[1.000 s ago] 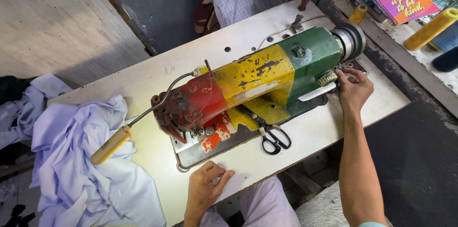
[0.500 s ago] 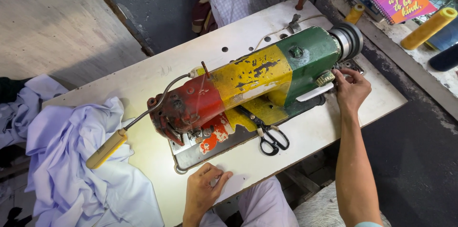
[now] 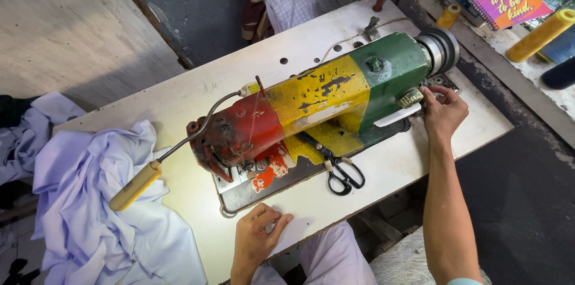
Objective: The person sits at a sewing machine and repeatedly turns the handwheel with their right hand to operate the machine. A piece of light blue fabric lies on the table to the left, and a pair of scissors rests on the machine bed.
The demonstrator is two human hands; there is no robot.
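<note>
Two hands out: right hand (image 3: 442,112) fingers pinched at small dial (image 3: 411,98) on green end of sewing machine (image 3: 317,111), mid-table. Left hand (image 3: 256,236) flat, fingers loosely spread on white table (image 3: 191,102) edge. Scissors (image 3: 339,168) beside machine, lilac cloth (image 3: 96,201) left.

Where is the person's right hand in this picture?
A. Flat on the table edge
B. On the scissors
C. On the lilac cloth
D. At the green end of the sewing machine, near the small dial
D: the right hand touches the green end of the sewing machine beside the small dial.
</note>
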